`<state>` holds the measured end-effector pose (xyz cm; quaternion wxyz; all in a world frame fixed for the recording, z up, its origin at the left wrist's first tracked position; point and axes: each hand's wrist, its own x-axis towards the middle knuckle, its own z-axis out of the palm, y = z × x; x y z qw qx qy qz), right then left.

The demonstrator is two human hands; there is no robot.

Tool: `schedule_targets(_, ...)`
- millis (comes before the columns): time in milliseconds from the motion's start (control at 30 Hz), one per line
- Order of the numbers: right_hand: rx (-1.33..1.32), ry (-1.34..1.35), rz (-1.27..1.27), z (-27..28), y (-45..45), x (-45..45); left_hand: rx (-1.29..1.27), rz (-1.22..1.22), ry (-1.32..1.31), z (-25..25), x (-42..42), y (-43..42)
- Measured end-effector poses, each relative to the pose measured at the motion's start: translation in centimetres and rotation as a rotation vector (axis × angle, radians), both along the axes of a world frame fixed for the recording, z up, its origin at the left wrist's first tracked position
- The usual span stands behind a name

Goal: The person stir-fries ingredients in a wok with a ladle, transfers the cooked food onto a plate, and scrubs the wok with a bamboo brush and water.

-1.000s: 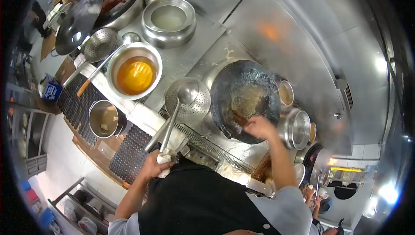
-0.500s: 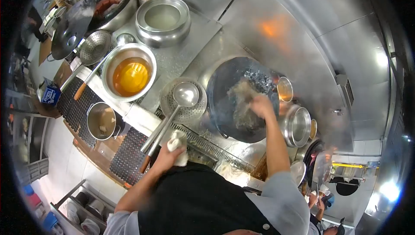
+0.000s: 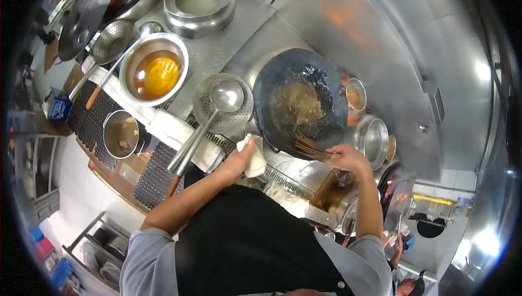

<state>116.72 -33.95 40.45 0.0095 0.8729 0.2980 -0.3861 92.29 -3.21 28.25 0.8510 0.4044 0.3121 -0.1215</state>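
My right hand (image 3: 349, 160) grips a bamboo wok brush (image 3: 311, 148), its bristles at the near right rim of the black wok (image 3: 270, 81). Cloudy brownish water (image 3: 302, 103) lies in the bottom of the wok. My left hand (image 3: 237, 162) is closed around a folded white cloth (image 3: 254, 161), just left of the wok's near side and apart from the rim. A steel ladle (image 3: 227, 96) rests on a perforated strainer (image 3: 203, 99) to the left of the wok, both handles pointing towards me.
Left of the strainer stands a steel bowl of orange oil (image 3: 181, 86). A pot (image 3: 106, 135) sits over the black perforated mat (image 3: 155, 179). Behind is a large steel pot (image 3: 225, 16); smaller containers (image 3: 356, 94) line the wok's right. Another person's hand (image 3: 399, 244) shows at lower right.
My right hand has drawn the brush from the wok's middle back to its near rim. My left hand has carried the cloth rightwards, closer to the wok. The view has shifted slightly.
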Motion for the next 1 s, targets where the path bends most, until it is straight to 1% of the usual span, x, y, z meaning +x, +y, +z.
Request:
schedule_targets(33,-0.004,0.002,0.016,-0.7,0.8,1.4,-0.057,0.042,0.04,-0.4,0.5,-0.5)
schedule_targets(100,0.058,0.273,0.025,-3.2,3.9,6.1,0.084,0.022,0.007,-4.5,2.7,-3.1)
schedule_targets(133,0.026,0.304,-0.049,-4.4,7.6,7.0,0.098,0.017,-0.053,-0.7,3.7,-2.9)
schedule_targets(167,-0.008,0.333,-0.126,-5.6,12.1,6.7,0.299,0.096,0.0,-2.3,5.1,-5.0)
schedule_targets(233,0.286,0.231,-0.445,-6.3,17.5,5.9,0.802,-0.012,0.021,-2.4,6.4,-4.5)
schedule_targets(267,0.285,0.225,-0.444,-6.9,17.7,5.1,0.799,-0.01,0.016,-2.7,7.1,-3.5)
schedule_targets(333,0.269,0.031,-0.44,-8.5,15.5,2.4,0.75,0.182,-0.128,-3.7,8.2,-1.1)
schedule_targets(367,0.259,0.052,-0.339,-8.3,12.9,0.6,0.815,0.148,-0.079,-3.0,8.7,0.1)
schedule_targets(400,0.337,0.064,-0.144,-10.3,8.4,0.3,0.847,0.131,-0.125,-3.0,8.8,0.7)
schedule_targets(433,0.183,0.181,-0.275,-8.1,6.5,-1.3,0.878,0.119,-0.159,-3.2,8.5,1.2)
schedule_targets(467,0.153,0.149,-0.272,-6.1,5.0,-2.1,0.915,0.102,-0.146,-2.9,8.4,1.3)
schedule_targets(500,0.088,0.041,-0.199,-4.5,5.2,-1.6,0.954,0.079,-0.129,-2.5,8.3,1.2)
schedule_targets(533,-0.008,0.03,-0.158,-3.7,6.3,0.1,0.878,0.073,-0.118,-2.4,8.2,1.1)
schedule_targets(567,-0.101,0.017,-0.117,-3.2,8.8,2.8,0.877,0.07,-0.109,-2.5,8.1,1.1)
schedule_targets(633,-0.387,0.066,-0.249,-3.1,16.0,8.0,0.875,0.06,-0.142,-2.7,7.9,1.3)
schedule_targets(700,-0.077,0.11,-0.469,-5.1,18.8,12.5,0.87,0.062,-0.144,-2.4,7.7,1.6)
schedule_targets(733,-0.081,0.11,-0.47,-8.4,17.9,12.5,0.884,0.065,-0.142,-2.5,7.6,1.4)
schedule_targets(767,0.197,-0.104,-0.454,-13.0,16.2,11.7,0.896,0.061,-0.151,-2.6,7.6,1.3)
schedule_targets(800,0.468,-0.33,-0.425,-15.2,15.0,10.0,0.885,0.053,-0.171,-2.8,7.5,1.0)
schedule_targets(833,0.215,-0.289,-0.388,-10.8,16.4,4.7,0.893,0.048,-0.179,-3.3,7.6,1.0)
schedule_targets(867,0.267,-0.296,-0.3,-12.6,13.4,2.4,0.907,0.049,-0.184,-3.4,7.8,1.2)
schedule_targets(900,0.189,-0.256,-0.31,-11.2,12.0,-1.1,0.903,0.051,-0.193,-3.0,7.8,1.3)
schedule_targets(933,0.002,-0.23,-0.258,-7.3,12.7,-3.9,0.892,-0.007,-0.146,-2.3,7.8,1.5)
schedule_targets(1000,-0.135,-0.246,-0.213,-6.4,9.9,-2.1,0.873,-0.128,-0.05,-1.2,7.9,2.0)
